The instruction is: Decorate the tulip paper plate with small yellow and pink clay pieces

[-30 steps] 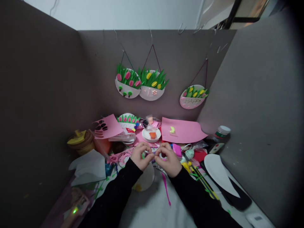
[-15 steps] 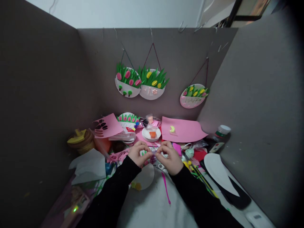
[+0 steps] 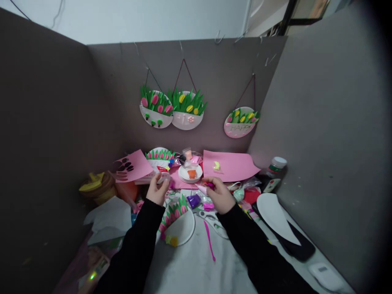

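The right hand (image 3: 221, 196) has its grip pinched on a pink piece (image 3: 202, 189), held above the bench (image 3: 226, 267) beyond the scissors (image 3: 211, 219). The left hand (image 3: 157, 190), well apart from it, curls thumb and finger near each other, though whether its grip holds anything cannot be told; both forearms reach forward, the plate (image 3: 185, 229) lying between them.
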Demonstrator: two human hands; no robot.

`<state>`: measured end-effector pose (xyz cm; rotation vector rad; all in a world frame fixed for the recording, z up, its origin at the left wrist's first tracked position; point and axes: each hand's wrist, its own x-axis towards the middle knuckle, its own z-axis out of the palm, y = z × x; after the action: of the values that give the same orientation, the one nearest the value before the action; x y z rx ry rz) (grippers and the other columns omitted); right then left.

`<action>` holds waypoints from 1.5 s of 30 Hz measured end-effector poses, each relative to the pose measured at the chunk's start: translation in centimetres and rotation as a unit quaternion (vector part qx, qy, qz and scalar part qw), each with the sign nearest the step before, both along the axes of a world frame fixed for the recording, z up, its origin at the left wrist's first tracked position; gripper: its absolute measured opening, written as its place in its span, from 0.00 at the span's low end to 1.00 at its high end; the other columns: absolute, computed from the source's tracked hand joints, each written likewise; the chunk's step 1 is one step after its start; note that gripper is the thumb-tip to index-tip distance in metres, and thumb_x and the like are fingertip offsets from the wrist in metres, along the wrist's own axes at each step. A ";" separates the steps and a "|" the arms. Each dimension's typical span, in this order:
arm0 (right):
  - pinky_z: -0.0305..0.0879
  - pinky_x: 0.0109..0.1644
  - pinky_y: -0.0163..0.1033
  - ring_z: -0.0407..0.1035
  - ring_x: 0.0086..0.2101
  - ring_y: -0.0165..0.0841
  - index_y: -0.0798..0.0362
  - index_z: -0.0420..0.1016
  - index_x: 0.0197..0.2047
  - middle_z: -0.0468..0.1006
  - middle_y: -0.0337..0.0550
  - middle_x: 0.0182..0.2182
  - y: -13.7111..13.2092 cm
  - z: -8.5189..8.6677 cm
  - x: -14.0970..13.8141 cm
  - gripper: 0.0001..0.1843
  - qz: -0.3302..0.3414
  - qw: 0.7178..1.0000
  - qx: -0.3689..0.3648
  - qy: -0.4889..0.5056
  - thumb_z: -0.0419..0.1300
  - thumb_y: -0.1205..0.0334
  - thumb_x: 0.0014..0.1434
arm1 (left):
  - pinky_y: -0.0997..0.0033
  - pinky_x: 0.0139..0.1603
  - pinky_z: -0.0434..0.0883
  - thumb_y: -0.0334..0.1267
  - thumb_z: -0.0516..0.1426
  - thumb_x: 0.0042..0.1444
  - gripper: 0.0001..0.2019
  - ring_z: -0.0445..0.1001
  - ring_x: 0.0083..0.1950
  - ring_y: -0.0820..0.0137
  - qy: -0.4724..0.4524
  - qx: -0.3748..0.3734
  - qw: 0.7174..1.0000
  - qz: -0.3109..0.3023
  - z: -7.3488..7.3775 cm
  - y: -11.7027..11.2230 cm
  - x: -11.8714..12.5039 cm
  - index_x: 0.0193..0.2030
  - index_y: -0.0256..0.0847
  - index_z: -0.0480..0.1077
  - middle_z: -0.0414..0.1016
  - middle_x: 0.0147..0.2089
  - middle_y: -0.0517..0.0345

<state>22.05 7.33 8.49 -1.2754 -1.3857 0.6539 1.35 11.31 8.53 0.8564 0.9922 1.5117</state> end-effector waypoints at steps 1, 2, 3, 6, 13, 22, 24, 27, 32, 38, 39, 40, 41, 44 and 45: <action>0.66 0.43 0.40 0.67 0.39 0.33 0.55 0.70 0.41 0.69 0.46 0.41 -0.1 0.0 -0.2 0.14 0.019 1.000 0.004 0.011 0.51 0.66 0.51 | 0.77 0.36 0.68 0.35 0.62 0.43 0.20 0.71 0.41 0.73 -0.005 -0.003 1.000 0.005 0.8 -0.7 0.4 0.45 0.42 0.66 0.67 0.50 0.55; 0.66 0.42 0.39 0.67 0.39 0.33 0.54 0.70 0.42 0.70 0.46 0.42 -0.3 0.1 -0.5 0.14 0.034 0.999 0.015 0.020 0.51 0.66 0.52 | 0.76 0.36 0.68 0.35 0.62 0.43 0.19 0.70 0.44 0.71 -0.024 -0.011 1.000 -0.014 1.7 -1.5 0.9 0.44 0.42 0.66 0.67 0.51 0.54; 0.66 0.43 0.39 0.67 0.40 0.33 0.54 0.69 0.44 0.70 0.46 0.43 -0.6 0.4 -0.8 0.15 0.047 0.998 0.032 0.024 0.50 0.66 0.54 | 0.75 0.36 0.68 0.35 0.62 0.43 0.19 0.70 0.46 0.69 -0.043 -0.025 0.998 -0.047 2.5 -2.5 1.4 0.44 0.42 0.66 0.66 0.52 0.53; 0.65 0.47 0.41 0.68 0.42 0.33 0.51 0.65 0.51 0.72 0.45 0.44 -2.4 1.7 -1.8 0.19 0.093 0.991 0.092 0.001 0.52 0.65 0.55 | 0.70 0.37 0.69 0.42 0.59 0.48 0.14 0.70 0.46 0.66 -0.109 -0.120 0.970 -0.180 4.1 -5.7 3.0 0.41 0.40 0.68 0.68 0.49 0.51; 0.58 0.52 0.49 0.62 0.48 0.41 0.47 0.73 0.42 0.75 0.43 0.43 -6.2 2.2 -5.4 0.12 0.185 0.938 0.214 -0.202 0.60 0.60 0.52 | 0.71 0.30 0.70 0.56 0.42 0.56 0.26 0.72 0.32 0.71 -0.305 -0.168 0.912 -0.217 3.1 -10.7 3.2 0.38 0.36 0.69 0.72 0.34 0.51; 0.41 0.57 0.64 0.42 0.60 0.52 0.49 0.58 0.60 0.57 0.47 0.60 -9.0 -1.1 -9.4 0.32 0.277 0.863 0.238 -0.350 0.56 0.49 0.53 | 0.58 0.52 0.65 0.54 0.38 0.57 0.26 0.67 0.54 0.63 -0.305 -0.104 0.946 -0.034 -0.2 -13.2 0.3 0.57 0.48 0.60 0.64 0.57 0.50; 0.39 0.58 0.65 0.43 0.60 0.51 0.47 0.53 0.62 0.59 0.46 0.59 -9.8 -1.8 -10.4 0.33 0.303 0.851 0.241 -0.355 0.55 0.50 0.54 | 0.60 0.52 0.65 0.52 0.40 0.57 0.24 0.66 0.56 0.64 -0.312 -0.092 0.946 -0.005 -0.8 -14.2 -0.6 0.56 0.48 0.62 0.64 0.58 0.52; 0.43 0.58 0.62 0.49 0.58 0.50 0.50 0.46 0.64 0.58 0.50 0.59 -10.7 -2.2 -11.8 0.36 0.338 0.850 0.239 -0.325 0.52 0.49 0.57 | 0.63 0.49 0.68 0.46 0.41 0.59 0.21 0.68 0.53 0.65 -0.345 -0.124 0.930 0.029 -1.1 -14.6 -2.1 0.51 0.43 0.67 0.69 0.53 0.49; 0.49 0.60 0.48 0.55 0.56 0.44 0.55 0.49 0.63 0.64 0.53 0.55 -7.9 -1.2 -10.2 0.31 0.246 0.913 0.210 -0.250 0.47 0.51 0.59 | 0.84 0.24 0.68 0.30 0.41 0.62 0.16 0.71 0.25 0.81 -0.374 -0.108 0.919 0.056 0.2 -11.7 -4.1 0.33 0.39 0.69 0.74 0.28 0.59; 0.62 0.34 0.38 0.69 0.30 0.35 0.54 0.70 0.34 0.75 0.43 0.27 -3.1 -4.1 -3.8 0.09 0.068 0.933 -0.067 -0.347 0.50 0.64 0.54 | 0.80 0.08 0.40 0.57 0.41 0.56 0.28 0.41 0.08 0.80 -0.344 -0.037 0.936 -0.072 -0.6 -7.9 -3.9 0.15 0.39 0.61 0.40 0.07 0.68; 0.59 0.31 0.37 0.68 0.27 0.33 0.54 0.69 0.33 0.73 0.40 0.23 -3.0 -5.0 -3.3 0.06 0.055 0.924 -0.097 -0.365 0.51 0.66 0.52 | 0.80 0.08 0.40 0.56 0.42 0.56 0.28 0.41 0.08 0.80 -0.341 -0.042 0.936 -0.081 -1.2 -7.5 -3.7 0.15 0.39 0.60 0.39 0.08 0.68; 0.57 0.28 0.35 0.66 0.24 0.32 0.53 0.67 0.32 0.71 0.37 0.20 -2.9 -5.8 -3.1 0.05 0.047 0.920 -0.120 -0.371 0.52 0.67 0.51 | 0.80 0.09 0.40 0.54 0.43 0.57 0.26 0.41 0.08 0.81 -0.345 -0.051 0.933 -0.088 -1.8 -7.1 -3.5 0.15 0.38 0.61 0.39 0.08 0.68; 0.55 0.27 0.34 0.65 0.22 0.31 0.53 0.66 0.33 0.69 0.34 0.18 -2.9 -6.6 -3.1 0.05 0.041 0.921 -0.132 -0.364 0.52 0.67 0.50 | 0.80 0.09 0.41 0.52 0.44 0.58 0.25 0.42 0.09 0.81 -0.356 -0.061 0.927 -0.095 -2.5 -6.7 -3.4 0.16 0.38 0.61 0.40 0.09 0.68; 0.53 0.24 0.31 0.63 0.20 0.28 0.52 0.62 0.34 0.66 0.30 0.16 -2.4 -8.4 -3.8 0.08 0.024 0.945 -0.142 -0.295 0.54 0.68 0.47 | 0.80 0.14 0.55 0.44 0.46 0.58 0.19 0.55 0.14 0.80 -0.413 -0.066 0.904 -0.092 -3.8 -6.0 -3.6 0.22 0.37 0.65 0.53 0.14 0.64; 0.53 0.24 0.30 0.63 0.19 0.27 0.52 0.61 0.34 0.65 0.29 0.15 -2.2 -8.8 -4.1 0.10 0.019 0.954 -0.148 -0.259 0.54 0.69 0.45 | 0.79 0.18 0.61 0.40 0.46 0.58 0.16 0.61 0.17 0.79 -0.425 -0.068 0.899 -0.080 -4.0 -5.8 -3.8 0.24 0.36 0.66 0.58 0.17 0.62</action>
<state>17.98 5.16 -0.35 -1.7500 -1.7861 0.5916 -2.47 5.47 4.55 0.1090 0.3519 1.4342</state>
